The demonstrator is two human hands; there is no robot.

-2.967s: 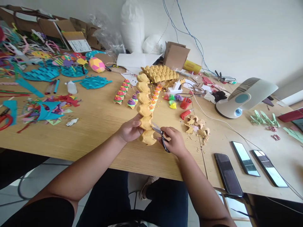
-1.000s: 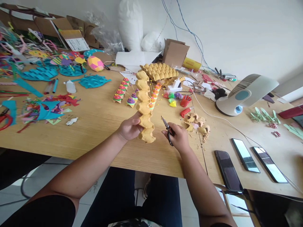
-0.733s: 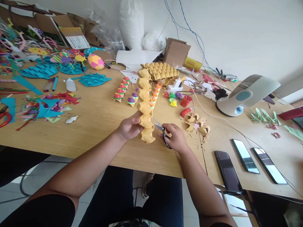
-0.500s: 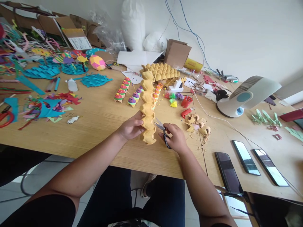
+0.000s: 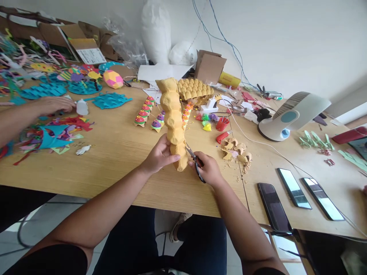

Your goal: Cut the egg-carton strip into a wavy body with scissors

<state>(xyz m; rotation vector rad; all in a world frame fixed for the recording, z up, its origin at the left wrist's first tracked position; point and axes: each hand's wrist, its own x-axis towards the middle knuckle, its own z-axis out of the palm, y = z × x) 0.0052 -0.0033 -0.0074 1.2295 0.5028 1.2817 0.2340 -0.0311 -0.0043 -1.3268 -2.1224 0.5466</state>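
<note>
My left hand (image 5: pixel 159 156) grips the lower part of a long yellow egg-carton strip (image 5: pixel 172 114), which stands tilted up off the wooden table (image 5: pixel 114 152). My right hand (image 5: pixel 208 169) is closed on small scissors (image 5: pixel 194 160); their blades touch the strip's right edge near its bottom cup. A pile of cut carton scraps (image 5: pixel 236 149) lies just right of my right hand.
Another person's hand (image 5: pixel 54 104) reaches in at the left beside a small white bottle (image 5: pixel 82 107). Painted carton cups (image 5: pixel 145 111), a whole egg tray (image 5: pixel 195 88), coloured paper cut-outs (image 5: pixel 54 130), a white fan (image 5: pixel 289 116) and three phones (image 5: pixel 298 191) lie around.
The carton strip has been raised and turned more upright. The scissors came back to its lower right edge after lifting away. Another person's hand has appeared at the left.
</note>
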